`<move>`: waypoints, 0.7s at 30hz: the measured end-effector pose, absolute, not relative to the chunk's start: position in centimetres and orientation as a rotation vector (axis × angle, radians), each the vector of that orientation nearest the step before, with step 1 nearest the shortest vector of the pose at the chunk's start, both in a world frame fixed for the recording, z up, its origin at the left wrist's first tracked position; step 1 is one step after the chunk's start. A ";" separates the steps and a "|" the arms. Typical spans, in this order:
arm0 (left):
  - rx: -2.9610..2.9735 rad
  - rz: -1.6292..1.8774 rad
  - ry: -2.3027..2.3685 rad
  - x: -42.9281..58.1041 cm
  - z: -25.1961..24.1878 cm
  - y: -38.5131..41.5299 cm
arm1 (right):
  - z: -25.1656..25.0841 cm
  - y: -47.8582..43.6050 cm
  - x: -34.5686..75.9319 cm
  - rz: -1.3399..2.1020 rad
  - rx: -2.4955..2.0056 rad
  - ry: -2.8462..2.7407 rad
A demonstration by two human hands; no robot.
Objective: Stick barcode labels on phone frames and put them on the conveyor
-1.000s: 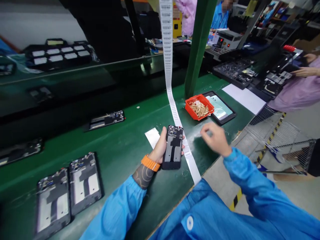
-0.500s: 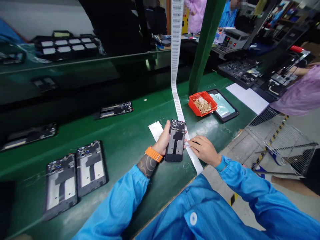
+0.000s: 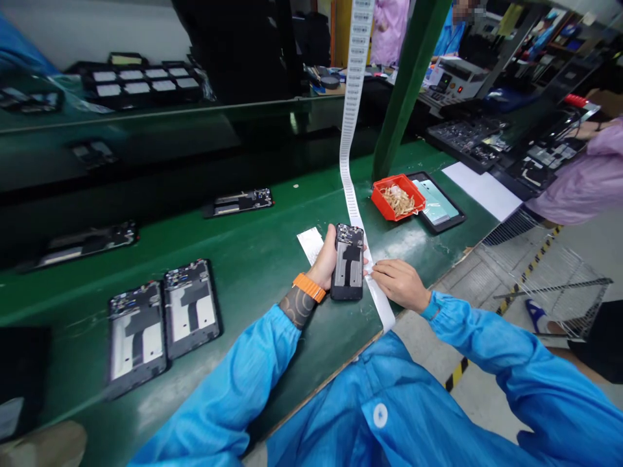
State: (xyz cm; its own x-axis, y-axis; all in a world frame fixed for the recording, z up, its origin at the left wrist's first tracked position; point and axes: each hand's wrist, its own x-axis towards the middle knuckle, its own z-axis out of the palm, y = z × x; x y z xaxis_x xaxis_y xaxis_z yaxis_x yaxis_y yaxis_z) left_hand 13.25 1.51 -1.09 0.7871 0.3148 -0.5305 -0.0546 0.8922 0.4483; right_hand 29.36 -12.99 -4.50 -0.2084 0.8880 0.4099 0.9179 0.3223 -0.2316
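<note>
My left hand (image 3: 324, 261) is closed around an opened smartphone (image 3: 348, 261), its back cover off and its inner boards and grey middle showing. A long white strip of barcode labels (image 3: 354, 97) hangs down from above and runs over the bench behind the phone. Just right of the phone, my right hand (image 3: 400, 283) pinches at the edge of this strip, fingertips pressed together; whether a single label is between them is too small to tell. Beside my left wrist lies a small white printed paper (image 3: 310, 244).
Two opened phones (image 3: 192, 308) lie side by side on the green bench (image 3: 253, 272), with others further back. A red bin (image 3: 398, 196) of small tan pieces stands beside a tray with a pale green phone (image 3: 437, 204). A green post (image 3: 411, 91) rises behind. A co-worker's pink sleeve (image 3: 579, 172) is at right.
The view has shifted a little, so the bench things sit further right and higher. Both hands keep nearly the same place at the phone and the label strip.
</note>
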 end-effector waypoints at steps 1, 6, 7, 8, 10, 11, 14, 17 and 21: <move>0.425 0.216 0.632 13.2 -1.2 1.5 | -4.4 -13.1 29.2 -0.022 -1.584 -2.069; 0.441 0.451 0.675 12.2 -0.8 2.8 | -3.5 -13.7 28.6 0.324 -1.628 -1.351; 0.439 0.534 0.689 11.8 -0.6 3.3 | -3.0 -13.4 28.4 0.424 -1.606 -1.157; 0.428 0.615 0.707 11.3 -0.3 3.8 | -2.5 -12.9 28.2 0.555 -1.554 -0.988; 0.373 0.756 0.682 10.1 0.3 4.6 | -1.0 -10.8 27.0 0.897 -1.393 -0.772; 0.338 0.808 0.628 9.4 0.5 5.0 | -0.1 -9.4 26.0 1.082 -1.302 -0.731; 0.281 0.912 0.423 7.6 1.2 5.4 | 2.0 -4.7 21.6 1.523 -1.119 -0.801; 0.282 0.948 0.351 6.4 1.6 5.7 | 2.5 -1.8 16.9 1.671 -1.083 -1.006; 0.302 0.975 0.372 5.9 1.8 6.6 | 1.7 -1.7 13.9 1.581 -1.166 -1.130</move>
